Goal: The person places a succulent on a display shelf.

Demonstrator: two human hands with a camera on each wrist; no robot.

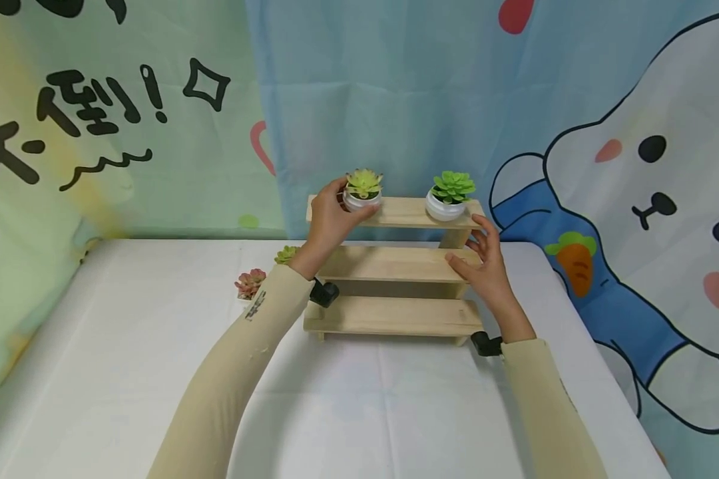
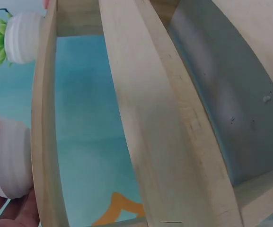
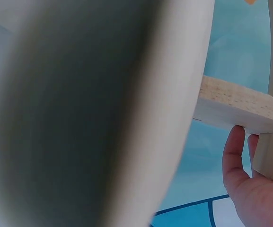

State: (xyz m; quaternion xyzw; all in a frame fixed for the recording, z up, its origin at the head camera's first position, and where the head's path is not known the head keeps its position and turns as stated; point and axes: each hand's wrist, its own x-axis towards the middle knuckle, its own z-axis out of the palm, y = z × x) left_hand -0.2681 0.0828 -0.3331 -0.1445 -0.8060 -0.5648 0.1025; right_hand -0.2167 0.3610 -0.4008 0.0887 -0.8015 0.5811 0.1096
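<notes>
A three-step wooden shelf (image 1: 395,266) stands on the white table (image 1: 156,332). My left hand (image 1: 331,216) grips a white pot with a yellow-green succulent (image 1: 363,188) at the left of the top step; the same pot (image 2: 6,163) shows in the left wrist view with fingertips round it. A second white pot with a green succulent (image 1: 449,196) stands at the right of the top step and also appears as the far pot (image 2: 20,38). My right hand (image 1: 485,263) rests with relaxed fingers against the right end of the middle step; its fingers (image 3: 235,156) touch the underside of a plank (image 3: 242,106).
Two more small succulents, a pink one (image 1: 249,283) and a green one (image 1: 285,254), sit on the table left of the shelf, partly behind my left arm. A cartoon-printed cloth backdrop (image 1: 515,100) hangs close behind the shelf. The table's right edge is near my right arm.
</notes>
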